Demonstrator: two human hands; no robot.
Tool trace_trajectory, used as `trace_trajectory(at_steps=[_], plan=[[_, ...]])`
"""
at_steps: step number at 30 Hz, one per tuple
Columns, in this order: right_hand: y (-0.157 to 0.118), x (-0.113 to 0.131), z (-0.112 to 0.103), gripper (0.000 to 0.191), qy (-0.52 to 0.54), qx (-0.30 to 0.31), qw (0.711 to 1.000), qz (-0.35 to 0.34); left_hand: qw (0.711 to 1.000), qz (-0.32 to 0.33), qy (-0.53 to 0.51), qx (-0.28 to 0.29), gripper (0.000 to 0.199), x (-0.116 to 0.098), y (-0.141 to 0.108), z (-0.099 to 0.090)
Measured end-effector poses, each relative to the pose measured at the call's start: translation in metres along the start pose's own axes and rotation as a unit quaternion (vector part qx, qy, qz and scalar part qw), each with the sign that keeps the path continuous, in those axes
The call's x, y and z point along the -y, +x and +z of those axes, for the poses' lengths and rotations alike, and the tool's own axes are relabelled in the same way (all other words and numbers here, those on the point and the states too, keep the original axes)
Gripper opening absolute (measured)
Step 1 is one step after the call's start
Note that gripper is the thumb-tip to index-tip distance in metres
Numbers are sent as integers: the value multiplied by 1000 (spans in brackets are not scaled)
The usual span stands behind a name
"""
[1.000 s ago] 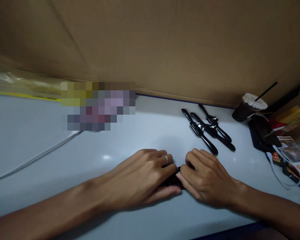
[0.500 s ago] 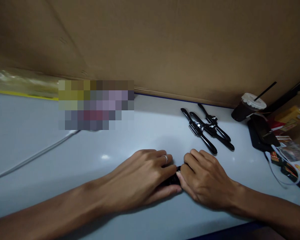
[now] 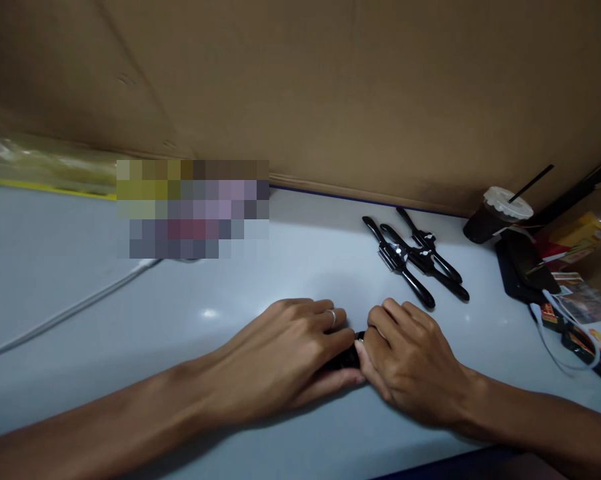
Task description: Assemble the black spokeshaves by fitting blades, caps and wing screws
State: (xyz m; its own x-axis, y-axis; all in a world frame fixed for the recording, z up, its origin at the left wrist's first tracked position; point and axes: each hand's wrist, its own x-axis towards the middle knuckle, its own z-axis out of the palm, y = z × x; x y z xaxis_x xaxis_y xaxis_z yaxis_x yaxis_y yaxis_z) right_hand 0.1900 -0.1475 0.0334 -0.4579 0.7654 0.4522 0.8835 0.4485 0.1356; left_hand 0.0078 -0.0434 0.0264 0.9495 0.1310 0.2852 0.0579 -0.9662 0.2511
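My left hand [image 3: 300, 347], with a ring on one finger, is closed around a glossy black spokeshave [image 3: 349, 357] low over the table. My right hand [image 3: 405, 357] grips the same tool from the other side, its thumb pressed by a small shiny part. Most of the held tool is hidden under my fingers. Just beyond my hands lie three more black spokeshaves [image 3: 415, 253], crossing one another on the white tabletop [image 3: 300, 253].
A lidded cup with a straw [image 3: 497, 213] stands at the back right. Beside it are a dark flat device [image 3: 525, 267], a white cable [image 3: 597, 353] and printed packets. A cardboard wall [image 3: 300, 93] runs along the back. A blurred-out object [image 3: 195, 213] sits at the back left.
Almost nothing differs. My right hand has shifted very slightly, while both hands keep their hold on the black spokeshave.
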Motion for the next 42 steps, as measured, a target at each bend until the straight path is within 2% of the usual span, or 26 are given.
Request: trace_trajectory(at_steps=[13,23,29,34,38,42], plan=[[-1,3,0,30,1,15,1000,11,1000,-6,3,5,49,-1,0,1],[0,7,-1,34,11,19,999,44,1000,-1,6,-1,46,0,-1,2],[2,-12,-11,28,-8,86,996,-13,999,-1,28,18,47,0,1,-1],[-3,-12,-16,20,-55,147,985,-71,998,12,41,40,51,1,3,-4],[-8,-7,-16,16,-52,181,979,-77,995,29,65,63,49,1,4,-5],[-10,-5,-18,25,-77,182,978,-69,994,28,83,70,47,0,5,-6]])
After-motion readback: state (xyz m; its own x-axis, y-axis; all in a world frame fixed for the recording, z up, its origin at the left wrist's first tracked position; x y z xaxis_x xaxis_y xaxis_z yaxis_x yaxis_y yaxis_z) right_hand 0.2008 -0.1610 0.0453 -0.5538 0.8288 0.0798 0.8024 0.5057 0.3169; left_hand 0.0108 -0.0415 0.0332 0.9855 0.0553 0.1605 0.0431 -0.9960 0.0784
